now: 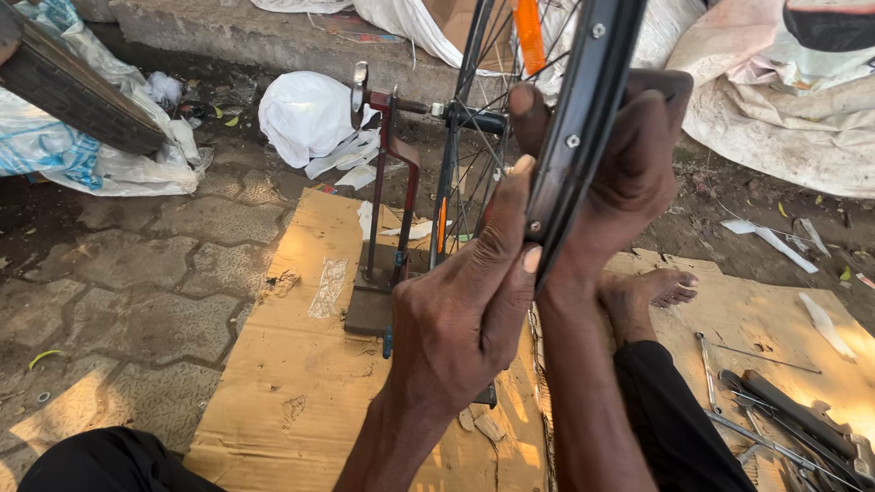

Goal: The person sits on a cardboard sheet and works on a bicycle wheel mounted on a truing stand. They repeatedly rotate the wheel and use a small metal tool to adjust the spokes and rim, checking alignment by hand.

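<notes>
In front of the person, a bicycle wheel rim [583,100] stands upright in a dark red stand [387,228]. The left hand [465,310] pinches the rim between thumb and fingers; the right hand [629,173] wraps it from behind. Cardboard [310,364] lies beneath, with metal tools [784,419] to the right.

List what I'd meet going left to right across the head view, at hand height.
Old tyre → white plastic bag → red truing stand → left hand → wheel rim → right hand → metal tools.
</notes>
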